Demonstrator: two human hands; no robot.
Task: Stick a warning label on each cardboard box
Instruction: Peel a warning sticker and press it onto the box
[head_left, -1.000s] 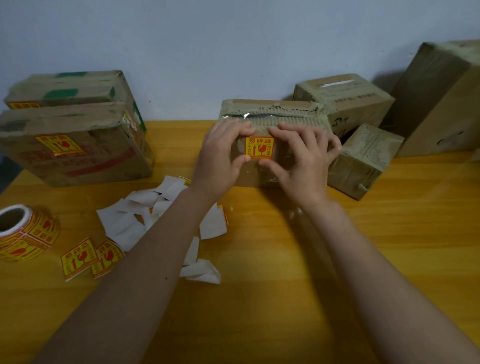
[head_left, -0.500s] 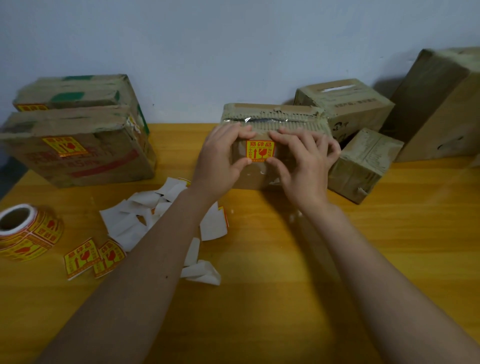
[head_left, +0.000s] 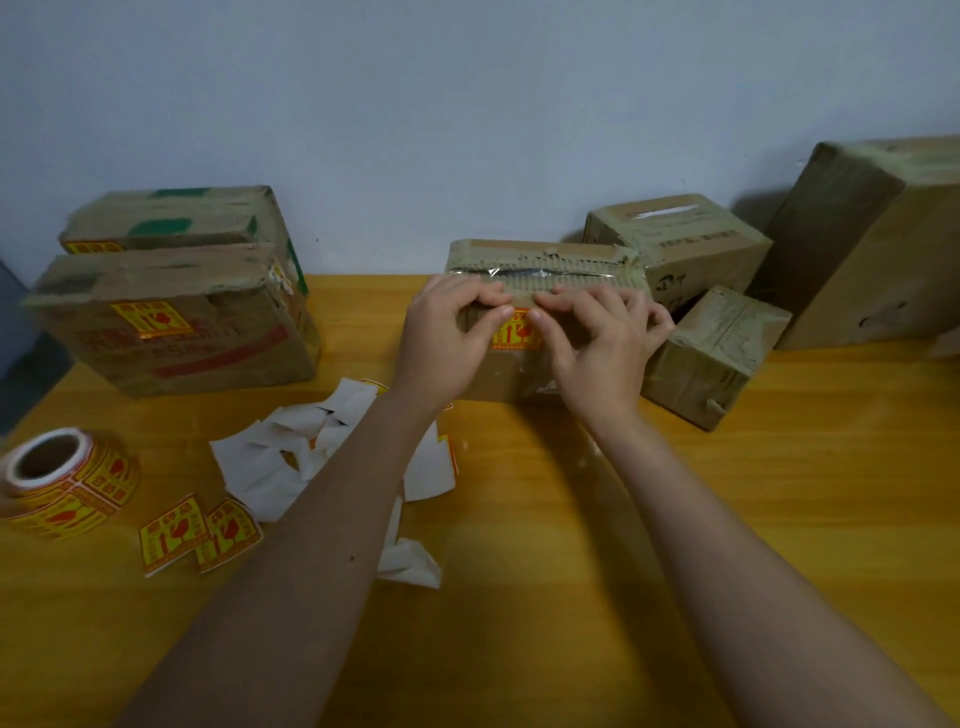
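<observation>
Both hands are on the box (head_left: 545, 270) at the bench's back edge. The left hand (head_left: 447, 338) and right hand (head_left: 597, 348) sit close together, fingertips pressing the label (head_left: 511, 338) onto its front face. Next, I'd guess: peel another label (head_left: 174, 535).

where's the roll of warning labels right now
In the head view the label roll lies at the table's far left edge, just left of two loose labels, in front of the stacked boxes.

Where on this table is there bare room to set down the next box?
Bare wood: the near right table, beside the right forearm and in front of the small tilted box. Crowded: the near left, with backing scraps, loose labels and the label roll.
</observation>
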